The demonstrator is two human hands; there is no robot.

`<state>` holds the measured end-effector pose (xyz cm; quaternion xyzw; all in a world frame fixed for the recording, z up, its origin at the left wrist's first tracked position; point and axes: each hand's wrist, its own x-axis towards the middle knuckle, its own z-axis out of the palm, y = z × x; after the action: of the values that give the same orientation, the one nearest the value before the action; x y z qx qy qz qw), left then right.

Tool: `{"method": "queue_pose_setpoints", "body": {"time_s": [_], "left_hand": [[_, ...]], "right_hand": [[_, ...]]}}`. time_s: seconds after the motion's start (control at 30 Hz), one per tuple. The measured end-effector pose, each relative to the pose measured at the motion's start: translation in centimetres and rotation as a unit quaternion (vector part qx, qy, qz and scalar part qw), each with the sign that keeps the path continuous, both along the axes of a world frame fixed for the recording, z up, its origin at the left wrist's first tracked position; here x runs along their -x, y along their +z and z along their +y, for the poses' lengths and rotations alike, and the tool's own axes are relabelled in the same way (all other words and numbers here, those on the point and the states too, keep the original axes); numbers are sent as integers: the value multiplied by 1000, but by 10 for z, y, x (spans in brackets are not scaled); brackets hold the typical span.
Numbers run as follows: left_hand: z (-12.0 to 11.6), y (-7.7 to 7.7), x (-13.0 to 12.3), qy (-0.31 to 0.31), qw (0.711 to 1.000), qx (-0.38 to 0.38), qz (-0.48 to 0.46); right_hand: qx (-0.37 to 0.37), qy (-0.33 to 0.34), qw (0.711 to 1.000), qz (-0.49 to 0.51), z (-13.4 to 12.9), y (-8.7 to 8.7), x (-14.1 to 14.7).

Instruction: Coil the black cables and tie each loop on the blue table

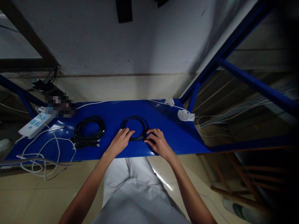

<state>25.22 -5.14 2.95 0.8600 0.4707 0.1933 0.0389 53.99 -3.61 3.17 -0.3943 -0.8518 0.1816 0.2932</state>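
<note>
A black cable lies in a round coil of a few loops on the blue table, near its front edge. At the coil's lower left, my left hand is closed on the loops, its thumb reaching into the ring. My right hand curls in from the right, fingertips and thumb round the coil's right side; the exact grip is hard to make out. Left of my left hand rests a second, thicker coil of black cable, its connector ends pointing right.
A white power strip stands at the table's left end, beside tangled white cables that hang over the front edge. Crumpled white wrapping sits at the right edge. Blue frame bars rise at the right, near a wooden chair.
</note>
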Motion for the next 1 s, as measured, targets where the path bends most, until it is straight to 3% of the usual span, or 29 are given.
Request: {"method": "queue_pose_setpoints", "body": {"time_s": [0.13,0.27,0.4,0.5,0.7,0.87,1.0], "left_hand": [[10,2,-2,25,990,35,-131],[44,9,-4,43,958,28,-284],[88,10,-4,62,935,4,-349],[110,1,0,87,925,17,-371],[111,-16,7,111,924,40,-365],[102,-12,3,120,929,34,-348],[99,-8,3,112,935,22,-335]], "right_hand": [[10,-7,998,62,28,13,0],[49,15,984,173,81,21,25],[146,70,960,228,135,15,67],[201,117,938,257,156,4,92],[201,115,931,282,151,-13,103],[171,98,940,280,144,-12,97],[201,83,931,292,144,-11,97]]}}
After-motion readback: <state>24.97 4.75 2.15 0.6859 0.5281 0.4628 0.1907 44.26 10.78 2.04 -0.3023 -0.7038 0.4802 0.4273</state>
